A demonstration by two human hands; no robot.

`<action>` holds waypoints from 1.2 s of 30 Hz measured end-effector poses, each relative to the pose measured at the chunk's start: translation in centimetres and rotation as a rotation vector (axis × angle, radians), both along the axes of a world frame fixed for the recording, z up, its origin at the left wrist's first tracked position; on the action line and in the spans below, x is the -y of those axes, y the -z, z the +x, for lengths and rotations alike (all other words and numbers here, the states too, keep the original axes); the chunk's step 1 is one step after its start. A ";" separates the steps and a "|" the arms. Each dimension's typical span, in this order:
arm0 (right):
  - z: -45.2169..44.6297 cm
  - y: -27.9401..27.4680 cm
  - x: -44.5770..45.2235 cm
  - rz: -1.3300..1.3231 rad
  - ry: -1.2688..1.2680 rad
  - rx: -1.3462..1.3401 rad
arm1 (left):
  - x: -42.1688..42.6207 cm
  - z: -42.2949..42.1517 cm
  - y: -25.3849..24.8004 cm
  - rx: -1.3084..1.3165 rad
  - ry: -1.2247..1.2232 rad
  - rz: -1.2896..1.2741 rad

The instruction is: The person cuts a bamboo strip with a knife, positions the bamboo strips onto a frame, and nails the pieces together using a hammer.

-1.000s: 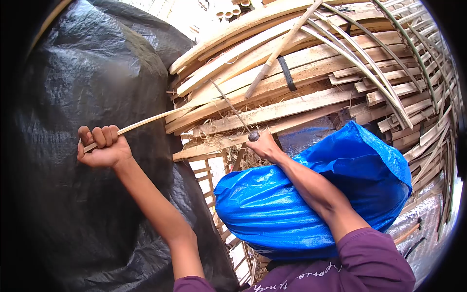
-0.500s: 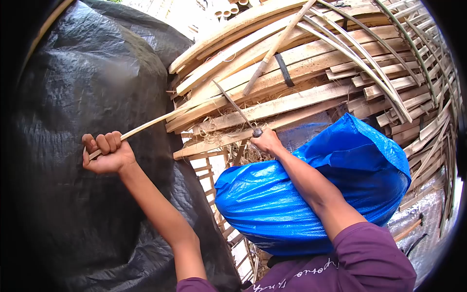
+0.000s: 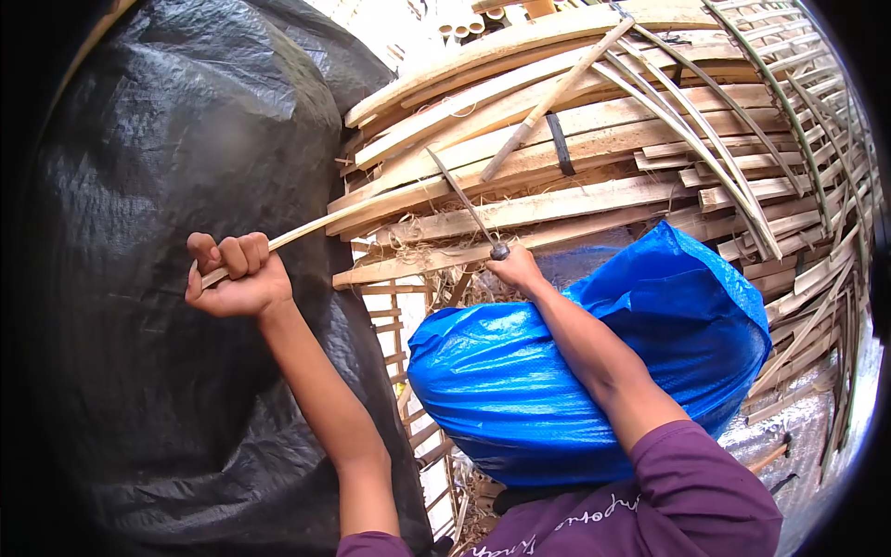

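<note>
— Managed to trace the whole pale strip (image 3: 306, 228)?

— Only partly: lost its far end among similar-coloured slats (image 3: 594, 204) to the right, and a stretch under the left hand (image 3: 243, 277).

— And the knife (image 3: 459, 197)?

— Saw the blade slanting far and left; found most of the handle (image 3: 500, 252) covered by the right hand (image 3: 516, 271). Could not tell blade and strip touching from apart.

— Noticed the poses?

— Saw the left hand curled tight around the strip, before the black sheet (image 3: 167, 390), and the right fisted round the handle, forearm crossing above the blue sheet (image 3: 510, 390). Found the left sleeve (image 3: 371, 546) cut off at the near edge.
</note>
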State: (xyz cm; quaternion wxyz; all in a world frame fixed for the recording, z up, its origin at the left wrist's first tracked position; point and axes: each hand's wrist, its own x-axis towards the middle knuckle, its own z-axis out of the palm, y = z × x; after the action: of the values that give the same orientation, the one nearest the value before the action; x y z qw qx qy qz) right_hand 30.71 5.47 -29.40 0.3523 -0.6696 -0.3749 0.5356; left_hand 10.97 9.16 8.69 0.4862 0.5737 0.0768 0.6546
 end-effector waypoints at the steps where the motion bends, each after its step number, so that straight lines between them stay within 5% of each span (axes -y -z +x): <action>1: 0.0 -0.3 0.0 -0.025 0.004 0.039 | 0.0 0.0 0.0 0.010 0.005 0.002; 13: 2.3 -3.6 0.7 0.055 0.016 0.289 | 0.9 3.0 1.9 0.066 0.048 0.011; 36: 2.8 -8.3 4.3 0.091 -0.031 0.326 | 6.0 6.1 5.0 -0.099 -0.027 -0.028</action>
State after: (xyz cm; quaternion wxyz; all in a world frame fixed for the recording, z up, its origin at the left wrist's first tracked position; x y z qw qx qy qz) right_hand 33.49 1.17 -21.12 0.3087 -0.7249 -0.4614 0.4078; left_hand 17.03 3.16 3.71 0.4810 0.5974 0.1177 0.6307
